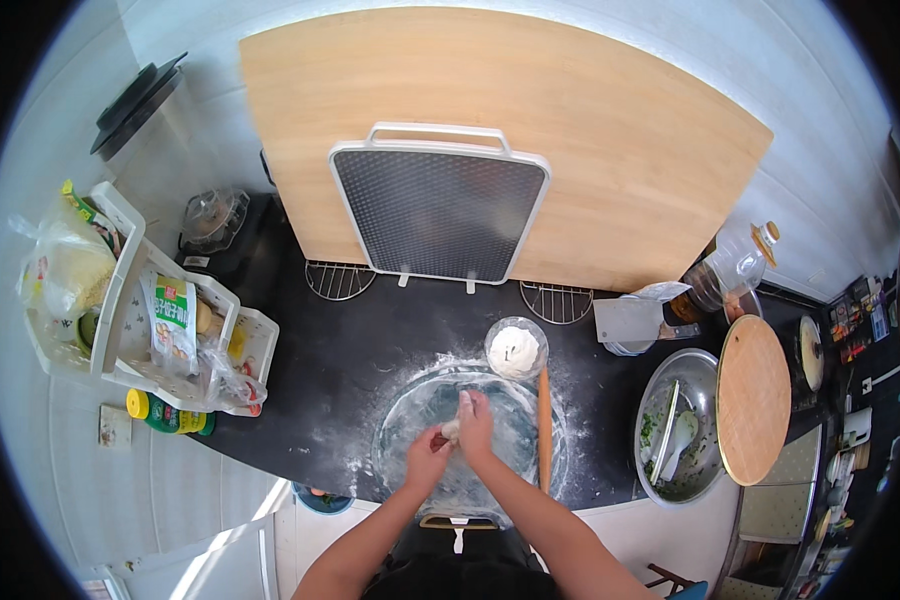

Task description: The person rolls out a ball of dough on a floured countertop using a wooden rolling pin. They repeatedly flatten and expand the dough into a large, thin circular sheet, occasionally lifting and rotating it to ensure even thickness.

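Over a round floured patch (400, 425) on the dark counter, my two hands meet around a small pale piece of dough (451, 431). My left hand (427, 457) grips its lower left side with curled fingers. From the right, my right hand (477, 425) closes on the same piece, fingers pressed together. Much of the dough is hidden by the fingers. A wooden rolling pin (544, 435) lies just right of my right hand, pointing away from me. Beyond it stands a clear bowl (542, 362) of white flour (515, 348).
At right, a steel bowl (710, 465) holds chopped greens, a white spoon and long utensils, beside a round wooden board (753, 400). A large wooden board (630, 180) and a grey cutting board (440, 210) lean behind. White baskets (120, 290) and a yellow-capped bottle (170, 414) stand left.
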A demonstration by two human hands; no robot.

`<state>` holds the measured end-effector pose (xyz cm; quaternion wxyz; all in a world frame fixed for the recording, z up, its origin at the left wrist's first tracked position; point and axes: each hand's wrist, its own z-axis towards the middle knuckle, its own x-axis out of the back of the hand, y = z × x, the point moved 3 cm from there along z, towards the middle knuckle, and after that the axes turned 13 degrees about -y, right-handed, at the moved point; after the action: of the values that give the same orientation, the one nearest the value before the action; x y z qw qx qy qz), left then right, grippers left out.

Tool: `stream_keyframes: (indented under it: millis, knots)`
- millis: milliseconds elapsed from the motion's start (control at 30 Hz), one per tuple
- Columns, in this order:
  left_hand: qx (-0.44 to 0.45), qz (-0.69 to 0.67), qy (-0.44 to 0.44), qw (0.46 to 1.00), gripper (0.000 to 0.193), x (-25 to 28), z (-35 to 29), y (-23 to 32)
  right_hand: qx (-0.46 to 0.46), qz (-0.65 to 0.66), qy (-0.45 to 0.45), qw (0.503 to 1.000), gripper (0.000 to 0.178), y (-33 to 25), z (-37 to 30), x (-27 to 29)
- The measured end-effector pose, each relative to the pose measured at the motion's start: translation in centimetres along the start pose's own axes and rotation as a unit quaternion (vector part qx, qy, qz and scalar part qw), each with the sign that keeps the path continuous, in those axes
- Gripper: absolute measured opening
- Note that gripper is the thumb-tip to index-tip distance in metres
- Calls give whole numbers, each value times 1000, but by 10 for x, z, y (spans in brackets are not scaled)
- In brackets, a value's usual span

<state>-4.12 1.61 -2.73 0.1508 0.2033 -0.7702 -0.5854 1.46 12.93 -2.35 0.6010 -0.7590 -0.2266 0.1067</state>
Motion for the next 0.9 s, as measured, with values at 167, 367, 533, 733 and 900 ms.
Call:
stream_keyframes:
  millis: [167,367,533,733,900]
  knots:
    - [-101,214,-31,971,26,-6,-15,13,152,-172,-26,973,15,1,-34,20]
    - [34,168,49,984,23,6,-16,25,241,-413,-153,865,19,-11,-3,2]
    - [-6,151,83,985,20,41,-26,22,219,-342,-39,913,19,-27,-12,3]
    - [-8,130,87,988,18,57,-49,21,316,-335,-213,862,23,9,-77,0]
    - [-42,130,90,986,17,55,-52,24,311,-374,-407,773,28,17,-60,-23]
